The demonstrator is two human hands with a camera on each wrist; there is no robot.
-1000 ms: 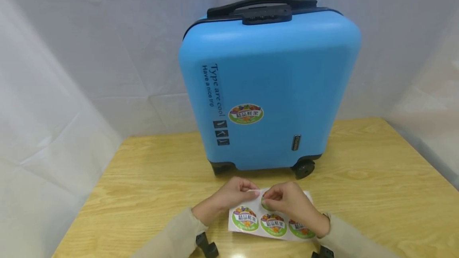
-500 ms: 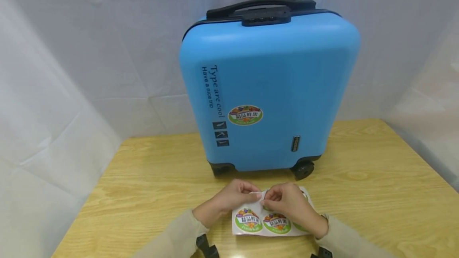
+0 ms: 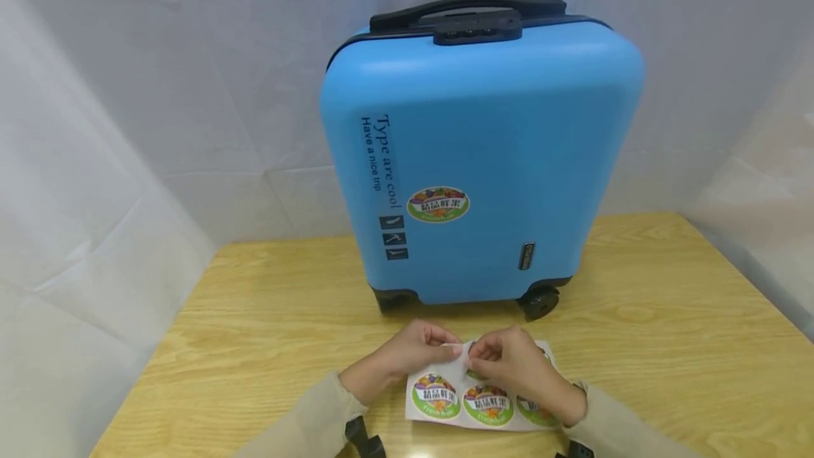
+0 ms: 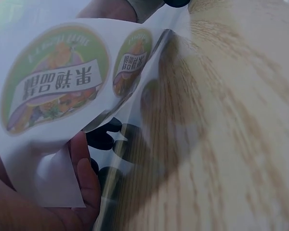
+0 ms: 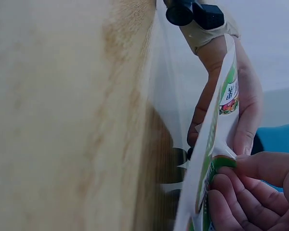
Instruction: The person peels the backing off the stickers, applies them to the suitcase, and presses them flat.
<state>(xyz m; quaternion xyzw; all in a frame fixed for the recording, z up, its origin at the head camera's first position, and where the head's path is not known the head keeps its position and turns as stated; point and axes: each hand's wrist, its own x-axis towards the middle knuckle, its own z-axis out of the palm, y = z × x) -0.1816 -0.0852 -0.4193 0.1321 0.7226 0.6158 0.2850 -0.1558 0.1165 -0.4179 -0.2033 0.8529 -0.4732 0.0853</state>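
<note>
A white sheet of round fruit stickers (image 3: 453,373) is held just above the table in front of the suitcase. My left hand (image 3: 407,355) grips its upper left corner, thumb on top and fingers curled beneath. At the sheet's upper middle, my right hand (image 3: 521,366) pinches the green edge of a sticker (image 5: 225,162) between thumb and fingers; most of that sticker is hidden in the head view. In the left wrist view a whole sticker (image 4: 55,79) shows on the bent sheet. A blue suitcase (image 3: 496,154) stands upright behind both hands, with one oval-looking fruit sticker (image 3: 438,204) on its front.
The wooden table (image 3: 273,302) extends to both sides of the hands. Black wheels (image 3: 540,302) carry the suitcase, and a black handle (image 3: 467,7) tops it. White cloth (image 3: 191,90) hangs behind and at the sides. Dark straps with small devices sit on both wrists.
The sheet first shifts slightly right and up, then settles back left and down. Around the pinched sticker the sheet is now more bent. Both hands keep nearly the same place.
</note>
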